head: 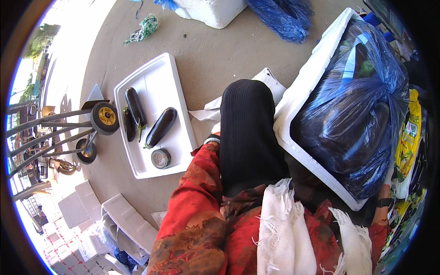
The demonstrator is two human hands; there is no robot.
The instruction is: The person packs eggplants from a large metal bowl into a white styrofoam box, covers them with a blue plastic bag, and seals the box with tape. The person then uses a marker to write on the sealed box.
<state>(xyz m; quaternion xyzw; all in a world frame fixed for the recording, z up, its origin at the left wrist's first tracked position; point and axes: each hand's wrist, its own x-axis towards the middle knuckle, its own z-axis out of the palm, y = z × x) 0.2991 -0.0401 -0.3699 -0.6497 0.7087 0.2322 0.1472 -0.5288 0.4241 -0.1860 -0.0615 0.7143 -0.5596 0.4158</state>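
My left hand, in what looks like a pale glove, is beside my black-clad knee, which hides most of it. My right hand reaches to the lower right end of a white foam box; its fingers are hidden. A knotted blue plastic bag of dark produce, seemingly eggplants, fills that box. Left of my knee, a shallow white foam lid holds one eggplant lying slanted, another eggplant, a smaller eggplant and a roll of tape.
A hand cart's wheel stands beside the lid's left edge. Foam pieces are stacked at lower left. Another foam box and a loose blue bag lie at the top. Yellow printed packaging is at far right.
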